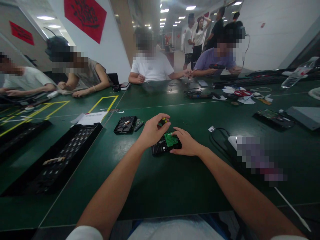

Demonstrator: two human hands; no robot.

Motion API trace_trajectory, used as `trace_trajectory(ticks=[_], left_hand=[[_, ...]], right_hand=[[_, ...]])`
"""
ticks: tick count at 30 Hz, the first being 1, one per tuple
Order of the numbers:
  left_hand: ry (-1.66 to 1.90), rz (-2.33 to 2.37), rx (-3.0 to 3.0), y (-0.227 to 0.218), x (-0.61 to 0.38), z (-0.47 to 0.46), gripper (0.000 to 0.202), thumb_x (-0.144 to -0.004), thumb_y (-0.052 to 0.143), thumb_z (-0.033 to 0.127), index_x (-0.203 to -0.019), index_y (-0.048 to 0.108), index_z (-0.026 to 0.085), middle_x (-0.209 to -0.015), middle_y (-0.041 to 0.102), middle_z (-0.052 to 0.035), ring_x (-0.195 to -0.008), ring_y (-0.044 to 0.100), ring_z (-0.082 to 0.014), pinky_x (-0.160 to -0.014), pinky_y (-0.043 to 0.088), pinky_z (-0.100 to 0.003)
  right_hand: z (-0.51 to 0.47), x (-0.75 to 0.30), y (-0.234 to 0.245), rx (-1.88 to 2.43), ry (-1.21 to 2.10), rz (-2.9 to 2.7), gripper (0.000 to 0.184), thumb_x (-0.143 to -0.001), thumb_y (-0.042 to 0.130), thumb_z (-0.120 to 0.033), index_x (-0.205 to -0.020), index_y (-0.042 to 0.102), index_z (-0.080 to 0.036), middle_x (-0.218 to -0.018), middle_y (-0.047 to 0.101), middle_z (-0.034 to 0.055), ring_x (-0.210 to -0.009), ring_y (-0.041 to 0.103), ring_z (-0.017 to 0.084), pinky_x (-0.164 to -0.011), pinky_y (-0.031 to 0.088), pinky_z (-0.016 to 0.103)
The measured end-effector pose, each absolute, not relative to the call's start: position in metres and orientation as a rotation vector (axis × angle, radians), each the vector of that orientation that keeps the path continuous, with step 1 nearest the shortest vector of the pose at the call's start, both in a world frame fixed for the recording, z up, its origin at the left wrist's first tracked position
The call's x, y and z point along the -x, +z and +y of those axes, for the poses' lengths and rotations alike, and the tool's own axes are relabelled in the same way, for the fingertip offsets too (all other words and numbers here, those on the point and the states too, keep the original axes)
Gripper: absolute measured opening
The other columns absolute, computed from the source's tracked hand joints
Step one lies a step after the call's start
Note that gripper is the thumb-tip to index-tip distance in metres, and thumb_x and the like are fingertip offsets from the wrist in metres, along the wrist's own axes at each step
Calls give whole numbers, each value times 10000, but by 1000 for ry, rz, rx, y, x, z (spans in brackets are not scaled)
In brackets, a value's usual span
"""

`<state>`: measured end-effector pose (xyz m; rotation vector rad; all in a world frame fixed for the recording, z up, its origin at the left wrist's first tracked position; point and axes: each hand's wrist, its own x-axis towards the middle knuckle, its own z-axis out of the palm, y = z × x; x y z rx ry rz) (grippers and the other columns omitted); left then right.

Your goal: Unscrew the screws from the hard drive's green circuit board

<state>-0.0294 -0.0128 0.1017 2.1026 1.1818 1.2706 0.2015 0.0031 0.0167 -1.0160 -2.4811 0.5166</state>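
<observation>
In the head view a hard drive [158, 148] with a green circuit board [172, 140] on top lies on the table in front of me. My right hand [186, 142] grips its right end, the fingertips on the board and the thumb at the near edge. Above the drive, my left hand [154, 130] pinches a small screwdriver [164, 120] by its yellow and black handle; its tip is hidden. To the left rests another drive [125, 125], with a small loose circuit board [138, 124] beside it.
A long black tray [75, 150] of small parts stands left, papers [92, 117] behind it. At right are a cable [220, 129], a pixelated object [257, 156], another drive [272, 119] and a grey box [306, 117]. Several people sit across the green table [150, 196].
</observation>
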Motion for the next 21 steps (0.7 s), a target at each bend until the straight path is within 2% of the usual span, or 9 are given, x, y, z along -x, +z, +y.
trace_trajectory(ticks=[4,8,12,15,18,21], left_hand=[[1279,1129,-2024,106,20,-5,188,-964,673,387,-1007,734,215,-1006,709,-44,-916,666,-183,-719,552,-273],[1180,1094,-2023,118,15,2,234,-951,690,417,-961,781,202,-1016,698,-78,-916,657,-196,-699,555,-279],[1010,984,-1988,131,14,6,267,-934,706,429,-1038,783,197,-1043,713,-79,-838,659,-175,-630,551,-264],[976,925,-1849,134,14,7,298,-905,740,401,-1095,749,171,-986,714,-75,-804,654,-164,-600,551,-248],[1018,870,-1656,131,12,7,294,-877,770,366,-1069,719,149,-987,723,-89,-848,670,-173,-607,562,-240],[1051,793,-1402,126,10,7,279,-854,794,332,-1032,687,146,-1003,738,-100,-925,700,-192,-678,593,-261]], right_hand=[[9,-200,8,959,506,-2440,838,-738,826,-636,-1378,493,-212,-1508,508,186,-1444,458,402,-1219,333,608],[9,-199,7,944,521,-2400,882,-723,833,-634,-1411,457,-230,-1384,581,155,-1345,538,391,-1192,362,604],[7,-202,11,961,525,-2398,910,-697,851,-651,-1398,471,-211,-1398,566,169,-1351,523,390,-1183,378,589],[6,-206,15,991,541,-2399,935,-691,860,-649,-1411,466,-201,-1409,556,173,-1348,519,387,-1166,404,579],[5,-211,16,1020,554,-2387,940,-700,864,-632,-1438,454,-218,-1426,545,166,-1352,512,384,-1159,413,589],[4,-215,15,1040,535,-2380,946,-704,865,-631,-1455,451,-231,-1447,529,162,-1368,496,387,-1163,408,604]])
